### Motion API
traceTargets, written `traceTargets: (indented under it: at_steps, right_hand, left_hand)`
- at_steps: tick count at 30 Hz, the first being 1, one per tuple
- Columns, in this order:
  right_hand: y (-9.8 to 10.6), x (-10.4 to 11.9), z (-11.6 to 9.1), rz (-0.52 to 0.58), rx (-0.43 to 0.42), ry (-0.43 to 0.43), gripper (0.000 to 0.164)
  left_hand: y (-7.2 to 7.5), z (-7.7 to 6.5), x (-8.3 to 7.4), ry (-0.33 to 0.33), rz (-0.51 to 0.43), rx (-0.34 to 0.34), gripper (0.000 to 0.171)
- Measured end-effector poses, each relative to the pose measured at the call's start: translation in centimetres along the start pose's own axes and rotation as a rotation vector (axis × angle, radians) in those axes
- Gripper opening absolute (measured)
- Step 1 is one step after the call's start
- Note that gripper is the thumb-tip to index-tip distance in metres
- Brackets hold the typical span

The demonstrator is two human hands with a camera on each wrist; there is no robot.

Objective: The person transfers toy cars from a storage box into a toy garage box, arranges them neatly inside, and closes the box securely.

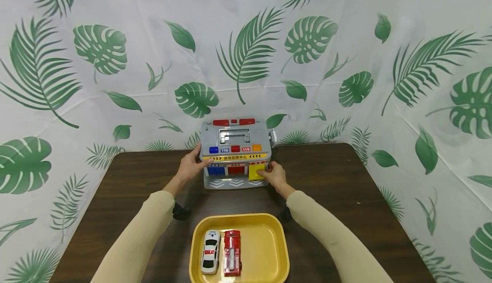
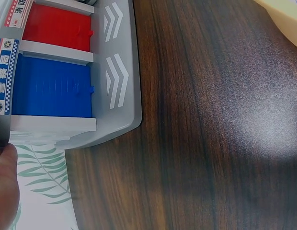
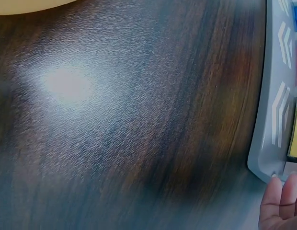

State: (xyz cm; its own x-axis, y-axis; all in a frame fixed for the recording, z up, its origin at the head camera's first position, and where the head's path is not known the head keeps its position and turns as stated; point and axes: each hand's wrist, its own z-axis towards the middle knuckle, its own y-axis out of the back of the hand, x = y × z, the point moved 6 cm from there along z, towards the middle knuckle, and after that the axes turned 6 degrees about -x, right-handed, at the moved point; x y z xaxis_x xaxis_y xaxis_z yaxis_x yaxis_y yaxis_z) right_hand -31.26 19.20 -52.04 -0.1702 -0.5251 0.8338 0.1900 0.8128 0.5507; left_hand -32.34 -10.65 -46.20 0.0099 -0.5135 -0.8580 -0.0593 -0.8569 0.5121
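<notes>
A grey toy emergency garage [image 1: 209, 142] stands at the back of the table, with blue [image 2: 52, 86], red [image 2: 57, 26] and yellow [image 1: 253, 170] doors. The left hand [image 1: 189, 166] holds the garage's left side, its thumb across the front edge. At the right front corner is the right hand [image 1: 277, 175], one digit laid against the front of the yellow door. That door stands out at its lower edge, while the blue and red ones sit flush. In the right wrist view the right hand's fingers [image 3: 291, 191] are beside the base; its thumb is not visible there.
Nearer the person, a yellow tray [image 1: 286, 249] holds a white toy police car [image 1: 210, 252] and a red toy fire truck [image 1: 232, 253]. Both stand in its left half. A leaf-print cloth [image 1: 150, 52] hangs behind the dark wooden table [image 1: 330, 180].
</notes>
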Motion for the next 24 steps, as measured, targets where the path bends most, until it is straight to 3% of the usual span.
traceTargets:
  at_steps: [9, 24]
  right_hand:
    - [0.02, 0.18, -0.06, -0.104, -0.095, 0.03, 0.045]
    - [-0.26, 0.12, 0.11, -0.152, -0.196, 0.067, 0.043]
  left_hand:
    - [-0.14, 0.11, 0.13, 0.012, 0.007, -0.006, 0.089]
    - [0.23, 0.37, 0.05, -0.015, 0.054, -0.017, 0.086]
